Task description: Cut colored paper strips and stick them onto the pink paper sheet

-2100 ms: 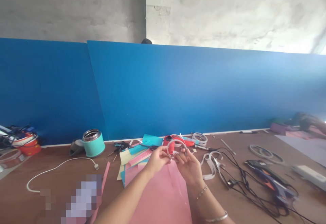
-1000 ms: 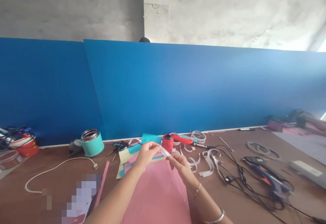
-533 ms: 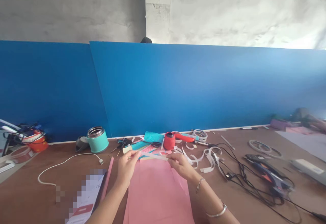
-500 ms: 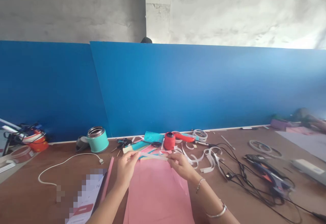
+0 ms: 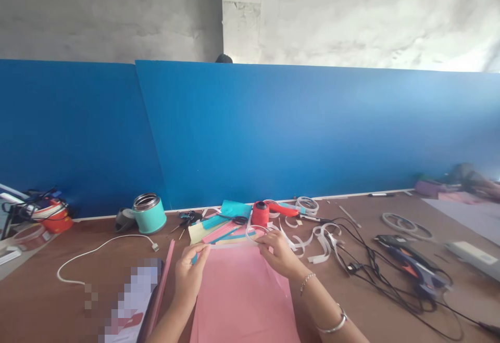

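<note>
A pink sheet [image 5: 244, 296] lies flat on the brown table in front of me, with another pink layer under it. Along its far edge runs a thin whitish strip [image 5: 234, 245], stretched between my hands. My left hand [image 5: 191, 269] pinches the strip's left end at the sheet's far left corner. The right end is pinched by my right hand [image 5: 278, 252], where a loop of the strip curls up beside the fingers. Just beyond are coloured paper pieces [image 5: 207, 229], dark-handled scissors [image 5: 238, 220] and a red spool [image 5: 260, 214].
A teal cup [image 5: 150, 215], a white cable [image 5: 105, 245] and a pixelated flat item [image 5: 133, 301] are on the left. White strip scraps [image 5: 321, 246], black cables and a blue tool [image 5: 416, 272] lie right. A blue partition [image 5: 273, 129] stands behind.
The strip has come down from just above the far edge to lie along it. My left hand has moved slightly left and toward me, and a loop now shows by my right hand.
</note>
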Action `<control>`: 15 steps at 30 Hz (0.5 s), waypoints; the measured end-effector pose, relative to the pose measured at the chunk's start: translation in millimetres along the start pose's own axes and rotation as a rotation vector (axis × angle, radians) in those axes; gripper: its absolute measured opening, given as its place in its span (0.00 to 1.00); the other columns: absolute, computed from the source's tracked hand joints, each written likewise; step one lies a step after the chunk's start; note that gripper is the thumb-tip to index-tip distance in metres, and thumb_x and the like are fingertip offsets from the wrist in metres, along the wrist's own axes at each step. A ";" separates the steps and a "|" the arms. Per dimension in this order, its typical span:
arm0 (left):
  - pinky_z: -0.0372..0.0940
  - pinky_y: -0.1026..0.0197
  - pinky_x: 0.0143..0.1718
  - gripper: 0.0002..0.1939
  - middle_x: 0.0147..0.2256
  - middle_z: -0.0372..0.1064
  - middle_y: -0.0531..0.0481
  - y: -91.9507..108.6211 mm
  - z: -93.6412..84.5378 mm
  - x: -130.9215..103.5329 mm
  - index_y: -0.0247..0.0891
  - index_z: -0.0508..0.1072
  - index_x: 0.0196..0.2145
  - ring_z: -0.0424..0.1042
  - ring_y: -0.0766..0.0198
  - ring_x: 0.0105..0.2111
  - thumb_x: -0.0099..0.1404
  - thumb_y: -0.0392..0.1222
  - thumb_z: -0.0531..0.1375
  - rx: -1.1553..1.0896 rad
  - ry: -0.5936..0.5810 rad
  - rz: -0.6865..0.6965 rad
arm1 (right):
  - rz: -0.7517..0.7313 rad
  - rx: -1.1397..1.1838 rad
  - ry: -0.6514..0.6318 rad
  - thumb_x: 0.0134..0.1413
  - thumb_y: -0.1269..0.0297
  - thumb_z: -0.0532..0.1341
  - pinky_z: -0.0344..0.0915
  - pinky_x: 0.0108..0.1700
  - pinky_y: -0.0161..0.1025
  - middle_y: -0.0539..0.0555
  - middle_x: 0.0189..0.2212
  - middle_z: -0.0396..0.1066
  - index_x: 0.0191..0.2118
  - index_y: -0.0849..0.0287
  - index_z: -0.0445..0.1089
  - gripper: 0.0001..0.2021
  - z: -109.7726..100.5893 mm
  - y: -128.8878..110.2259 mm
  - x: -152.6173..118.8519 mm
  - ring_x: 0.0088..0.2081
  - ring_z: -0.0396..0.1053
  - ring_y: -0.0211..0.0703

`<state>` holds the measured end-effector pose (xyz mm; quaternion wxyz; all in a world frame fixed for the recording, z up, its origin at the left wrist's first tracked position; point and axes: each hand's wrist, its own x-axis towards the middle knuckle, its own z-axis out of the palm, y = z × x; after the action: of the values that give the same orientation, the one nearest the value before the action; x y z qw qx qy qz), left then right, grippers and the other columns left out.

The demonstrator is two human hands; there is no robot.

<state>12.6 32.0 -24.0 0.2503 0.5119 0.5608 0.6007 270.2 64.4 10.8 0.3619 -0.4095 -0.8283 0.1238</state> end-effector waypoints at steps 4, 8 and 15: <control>0.66 0.54 0.45 0.18 0.38 0.74 0.45 0.0 -0.1 -0.7 0.38 0.77 0.32 0.71 0.53 0.43 0.54 0.56 0.61 0.012 0.009 0.006 | 0.005 -0.011 0.015 0.54 0.70 0.53 0.58 0.42 0.40 0.51 0.25 0.71 0.32 0.56 0.72 0.10 1.9 3.5 -1.4 0.31 0.66 0.42; 0.66 0.53 0.45 0.17 0.38 0.74 0.45 0.4 0.3 -2.0 0.38 0.77 0.32 0.71 0.53 0.43 0.54 0.55 0.61 0.006 0.018 0.025 | 0.009 -0.025 0.016 0.55 0.70 0.52 0.58 0.42 0.41 0.51 0.24 0.71 0.33 0.55 0.73 0.11 2.5 4.7 -1.5 0.30 0.66 0.41; 0.67 0.53 0.45 0.18 0.37 0.74 0.44 -0.1 1.1 -2.9 0.38 0.78 0.31 0.71 0.52 0.42 0.53 0.56 0.62 -0.007 0.054 0.016 | -0.009 -0.030 0.038 0.56 0.70 0.51 0.59 0.41 0.41 0.51 0.24 0.72 0.33 0.54 0.73 0.13 2.7 3.7 -1.1 0.29 0.66 0.41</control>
<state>14.6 29.9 -25.2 0.2323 0.4990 0.5611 0.6182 271.0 66.1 6.5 0.3718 -0.4134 -0.8249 0.1018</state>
